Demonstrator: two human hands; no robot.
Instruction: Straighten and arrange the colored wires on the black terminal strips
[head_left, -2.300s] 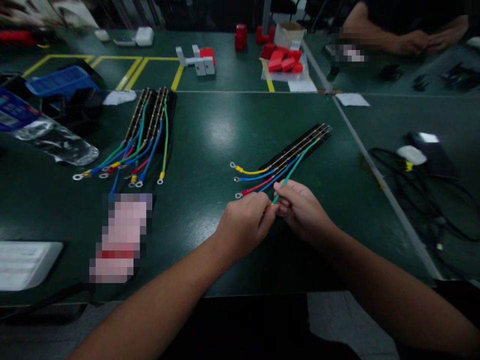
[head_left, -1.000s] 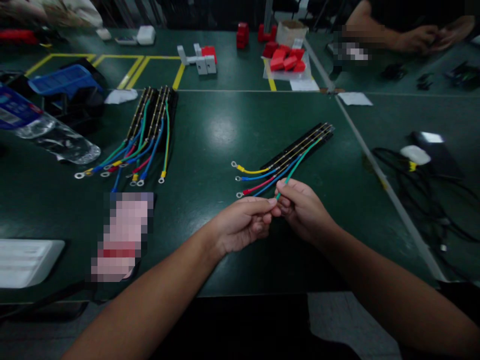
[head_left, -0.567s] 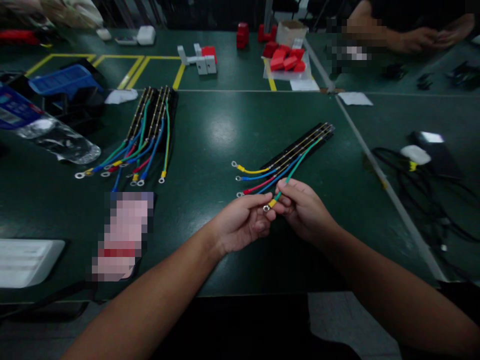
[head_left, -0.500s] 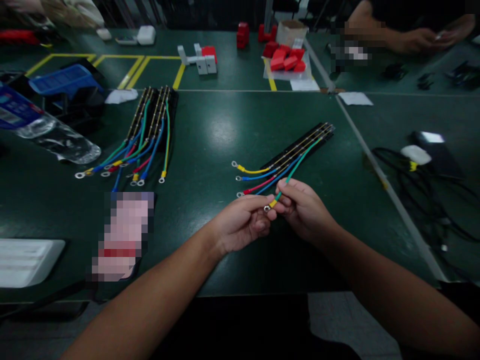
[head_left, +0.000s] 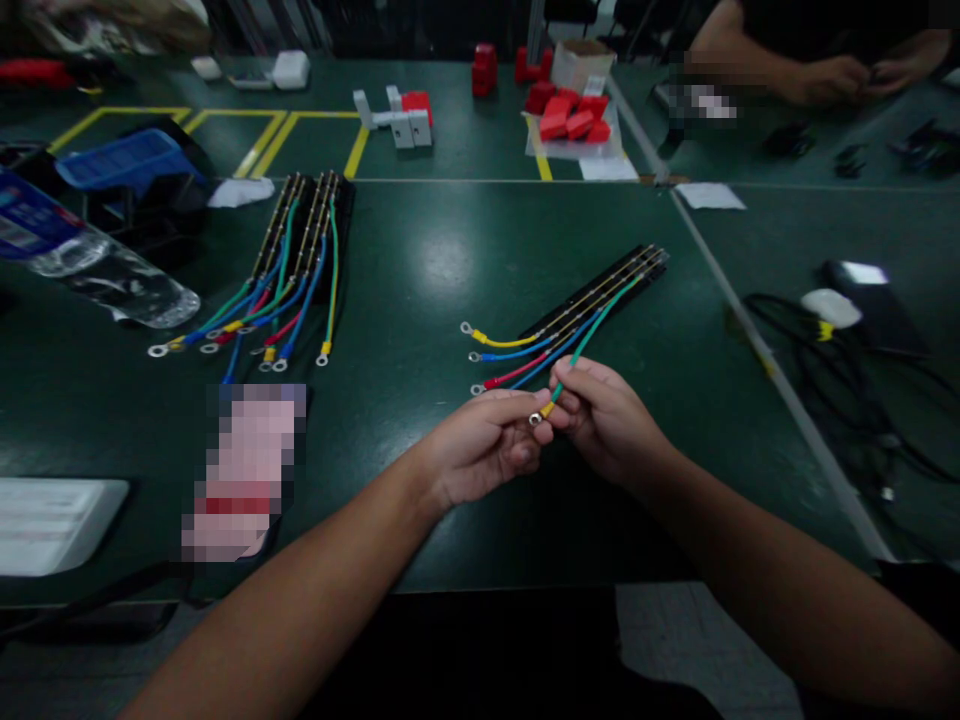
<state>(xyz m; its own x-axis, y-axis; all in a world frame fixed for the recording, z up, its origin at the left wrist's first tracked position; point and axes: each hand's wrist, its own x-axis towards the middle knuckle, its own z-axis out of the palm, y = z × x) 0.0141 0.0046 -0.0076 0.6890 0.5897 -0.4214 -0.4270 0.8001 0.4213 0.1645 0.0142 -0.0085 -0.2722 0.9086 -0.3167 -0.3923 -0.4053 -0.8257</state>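
Note:
A long black strip (head_left: 581, 293) with metal contacts lies slanted on the green table, and coloured wires come off it. Its green wire (head_left: 596, 325) runs down to a yellow sleeve and a ring terminal (head_left: 535, 419). My left hand (head_left: 495, 445) is closed, pinching the wire's terminal end between thumb and fingers. Just above the sleeve, my right hand (head_left: 607, 410) pinches the green wire itself. The yellow wire (head_left: 510, 342), blue wire (head_left: 514, 354) and red wire (head_left: 517, 378) lie on the table to the left of my hands, ring terminals outward. Another blue wire is partly hidden by my fingers.
More wired strips (head_left: 315, 230) lie at the left, beside a plastic bottle (head_left: 112, 270) and a blue tray (head_left: 127, 165). A phone (head_left: 247, 470) is near my left forearm. Red parts (head_left: 570, 120) sit at the back; black cables (head_left: 817, 400) lie right. Another person's hands (head_left: 862, 78) are at far right.
The ring terminal has turned slightly in my fingers. Both hands keep their hold and stay almost in place.

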